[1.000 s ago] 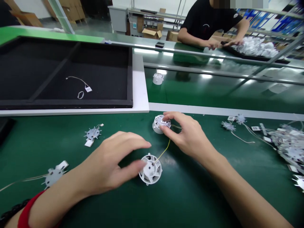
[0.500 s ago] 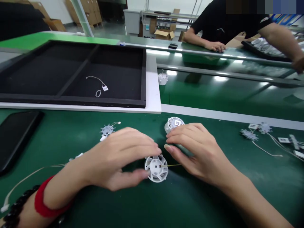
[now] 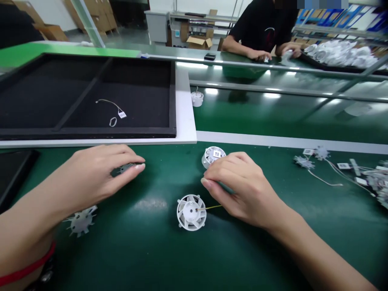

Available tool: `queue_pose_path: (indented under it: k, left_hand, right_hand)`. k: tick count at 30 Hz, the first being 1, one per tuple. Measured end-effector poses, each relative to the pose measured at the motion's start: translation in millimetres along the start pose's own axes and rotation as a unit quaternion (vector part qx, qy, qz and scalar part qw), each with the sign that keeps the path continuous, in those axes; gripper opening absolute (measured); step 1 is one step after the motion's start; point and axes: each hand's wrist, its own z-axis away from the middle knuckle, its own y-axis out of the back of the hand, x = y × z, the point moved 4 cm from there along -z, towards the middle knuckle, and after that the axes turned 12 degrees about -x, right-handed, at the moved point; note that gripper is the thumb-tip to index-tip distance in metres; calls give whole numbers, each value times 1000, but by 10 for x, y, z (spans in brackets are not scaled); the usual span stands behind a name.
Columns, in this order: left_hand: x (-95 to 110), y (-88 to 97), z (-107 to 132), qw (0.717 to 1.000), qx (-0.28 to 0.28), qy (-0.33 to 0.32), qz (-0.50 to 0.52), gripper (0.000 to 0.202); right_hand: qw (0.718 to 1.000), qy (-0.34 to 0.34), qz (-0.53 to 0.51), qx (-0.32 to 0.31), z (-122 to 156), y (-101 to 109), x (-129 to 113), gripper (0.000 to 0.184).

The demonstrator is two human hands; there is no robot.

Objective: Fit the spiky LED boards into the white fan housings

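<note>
Left hand [image 3: 91,173] sat centre-left of the frame, fingers [image 3: 133,166] laid flat over a grey spiked disc [image 3: 123,168] on the green worktop [image 3: 151,250]. It was touching the disc, with no closed grip visible. Right hand [image 3: 242,190] was right of centre, thumb and forefinger pinched shut, and whatever was between them was hidden. White fan wheel [image 3: 191,212] lay flat low in the centre, clear of both hands. A thin yellow wire [image 3: 212,207] ran from its hub under the right palm. A second white round part [image 3: 214,155] sat just behind the right knuckles, and another spiked disc [image 3: 81,220] lay lower left. Black tray [image 3: 91,93] was upper left and a pile of loose parts [image 3: 376,182] at the right edge. My read: the wheel is light, stiff moulded plastic with thin, snappable blades, so grip the outer rim or hub, not the vanes. The wire is limp and easily kinked, so don't lift by it. The disc is thin with prickly spikes, so pinch it by the centre.
</note>
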Motion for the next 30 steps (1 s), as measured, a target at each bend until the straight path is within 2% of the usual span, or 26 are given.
queue_pose_path:
  k: [2,6,8,10,12,15,18,20,24,27,30]
  left_hand:
    - [43,22,-11,999,29,-17,23,30]
    - [265,115,19,981,146,-43,119,17]
    - [378,117,48,966,172,-32,190,24]
    - [484,88,64,949,168,-24,267,29]
    - [583,38,51,933,133,-30,333,28]
    - [667,-34,5,900,103,-45,421,16]
    - [634,-102,-38,859,126,-19,497,10]
    - [590,-145,-55,833,141,5,535,10]
    - [530,-236,-87,789,115,55,601,15]
    - [517,-288,-119,776,91,74,620,36]
    - [527,-309,-144,789,88,69,604,51]
  right_hand:
    - [1000,-1,-8,-1,-3,-3,-6,23]
    - [998,-18,-59,-6,-21,-33,-50,19]
    - [993,-53,-109,-15,-25,-69,-71,15]
    - [983,-94,-158,-29,-22,-112,-86,39]
    - [978,-107,-177,-41,-20,-135,-113,66]
    - [980,-63,-177,-67,-35,-118,-173,74]
    - [973,-53,-200,-102,-49,-74,-201,64]
    - [969,-62,-211,-112,-54,-37,-212,48]
    - [953,-81,-276,-90,-65,12,-227,15]
    - [907,-152,-389,-59,-67,-10,-173,8]
    - [839,-234,-490,-22,-63,-45,-95,5]
